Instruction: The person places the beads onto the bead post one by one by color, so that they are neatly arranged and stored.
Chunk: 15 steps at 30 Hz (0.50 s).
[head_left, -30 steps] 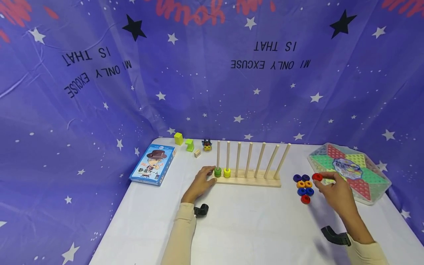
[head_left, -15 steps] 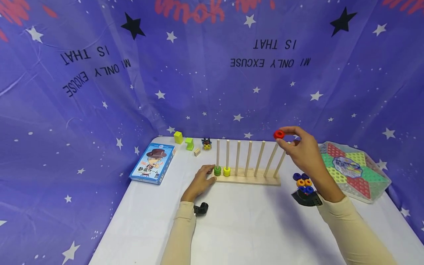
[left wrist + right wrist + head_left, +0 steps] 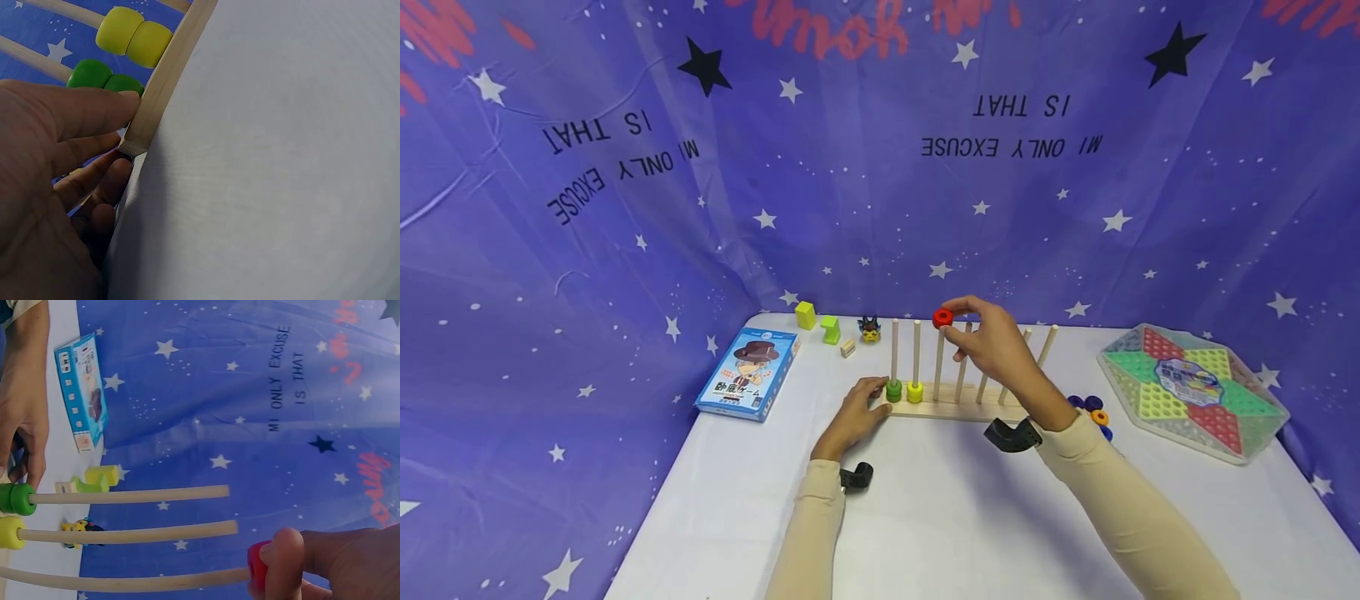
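My right hand (image 3: 998, 340) pinches a red ring bead (image 3: 942, 318) between thumb and fingers, right at the top of the third peg (image 3: 938, 367) from the left. In the right wrist view the red bead (image 3: 257, 565) meets that peg's tip. Green beads (image 3: 893, 390) sit at the foot of the first peg and yellow beads (image 3: 914, 392) on the second; the left wrist view shows two yellow beads (image 3: 134, 37) stacked. My left hand (image 3: 852, 418) grips the left end of the wooden base (image 3: 925, 410), thumb on its front, fingers around the end.
Several blue and orange beads (image 3: 1099, 417) lie right of the rack, partly hidden by my right arm. A Chinese checkers box (image 3: 1195, 392) lies at the right. At back left are a blue card box (image 3: 748, 372), green blocks (image 3: 830, 330) and a small figure (image 3: 869, 330).
My right hand has carried the red bead from beside the loose beads at the right, up and left, to the third peg's top. My left hand has stayed on the base.
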### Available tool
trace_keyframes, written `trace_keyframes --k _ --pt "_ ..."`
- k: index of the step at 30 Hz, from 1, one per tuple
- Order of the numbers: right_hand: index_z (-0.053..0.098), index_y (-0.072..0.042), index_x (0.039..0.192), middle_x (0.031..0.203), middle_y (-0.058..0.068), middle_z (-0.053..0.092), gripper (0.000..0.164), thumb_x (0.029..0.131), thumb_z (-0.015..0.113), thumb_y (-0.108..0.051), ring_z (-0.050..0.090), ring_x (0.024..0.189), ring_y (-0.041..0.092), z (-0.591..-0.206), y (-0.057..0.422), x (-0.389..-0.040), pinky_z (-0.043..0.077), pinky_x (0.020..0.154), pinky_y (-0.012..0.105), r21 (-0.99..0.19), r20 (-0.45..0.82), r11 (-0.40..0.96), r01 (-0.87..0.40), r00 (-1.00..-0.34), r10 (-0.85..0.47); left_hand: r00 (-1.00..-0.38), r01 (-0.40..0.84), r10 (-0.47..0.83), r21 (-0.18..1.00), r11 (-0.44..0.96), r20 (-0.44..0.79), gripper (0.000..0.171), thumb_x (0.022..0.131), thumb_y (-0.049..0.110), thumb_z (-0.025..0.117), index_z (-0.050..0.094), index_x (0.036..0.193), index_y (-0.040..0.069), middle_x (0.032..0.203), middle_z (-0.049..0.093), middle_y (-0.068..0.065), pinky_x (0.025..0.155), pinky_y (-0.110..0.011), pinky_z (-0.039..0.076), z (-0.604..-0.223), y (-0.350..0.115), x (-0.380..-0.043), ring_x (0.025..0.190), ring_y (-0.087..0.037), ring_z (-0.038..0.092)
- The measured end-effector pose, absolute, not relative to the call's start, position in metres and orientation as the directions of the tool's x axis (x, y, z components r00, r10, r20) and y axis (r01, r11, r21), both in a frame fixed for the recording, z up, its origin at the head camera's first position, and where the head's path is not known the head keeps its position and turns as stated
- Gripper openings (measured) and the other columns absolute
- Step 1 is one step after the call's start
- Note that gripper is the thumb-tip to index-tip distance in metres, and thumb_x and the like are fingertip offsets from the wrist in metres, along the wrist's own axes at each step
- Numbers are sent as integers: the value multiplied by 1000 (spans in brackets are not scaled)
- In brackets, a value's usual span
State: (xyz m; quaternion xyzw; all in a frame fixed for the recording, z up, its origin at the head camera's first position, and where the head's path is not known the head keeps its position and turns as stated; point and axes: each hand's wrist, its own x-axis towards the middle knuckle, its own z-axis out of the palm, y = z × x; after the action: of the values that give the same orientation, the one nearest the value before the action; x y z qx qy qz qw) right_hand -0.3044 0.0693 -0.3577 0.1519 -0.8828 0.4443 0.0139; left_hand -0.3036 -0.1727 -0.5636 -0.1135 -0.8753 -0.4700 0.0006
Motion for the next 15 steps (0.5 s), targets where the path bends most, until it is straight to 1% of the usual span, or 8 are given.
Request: trace_keyframes --k 2,7,11,15 --pt "58 -19 124 117 2 61 38 88 69 -22 65 55 15 -359 68 -304 39 40 31 -775 153 569 -274 -956 -251 -975 198 198 820 537 106 52 90 13 65 48 139 9 137 47 -7 106 -45 31 -562 -171 -303 120 -25 48" --pt "58 -19 125 119 3 61 38 88 69 -20 65 54 16 -361 68 -303 43 43 35 -776 149 573 -262 -960 -237 -975 198 197 812 549 105 52 90 14 64 48 139 9 137 47 -7 106 -45 30 -560 -170 -302 121 -25 48" --pt "58 -19 125 119 3 61 38 88 69 -20 65 54 15 -362 69 -304 42 42 34 -777 148 573 -262 -960 -238 -975 199 191 813 547 110 52 90 14 64 48 139 9 137 47 -7 106 -46 29 -562 -171 -302 121 -25 48" --pt "56 -18 128 124 2 59 41 89 68 -22 66 57 15 -362 70 -304 46 49 35 -770 164 576 -275 -957 -238 -975 202 191 813 547 114 52 89 14 64 48 139 9 137 48 -8 106 -46 30 -563 -172 -302 120 -25 48"
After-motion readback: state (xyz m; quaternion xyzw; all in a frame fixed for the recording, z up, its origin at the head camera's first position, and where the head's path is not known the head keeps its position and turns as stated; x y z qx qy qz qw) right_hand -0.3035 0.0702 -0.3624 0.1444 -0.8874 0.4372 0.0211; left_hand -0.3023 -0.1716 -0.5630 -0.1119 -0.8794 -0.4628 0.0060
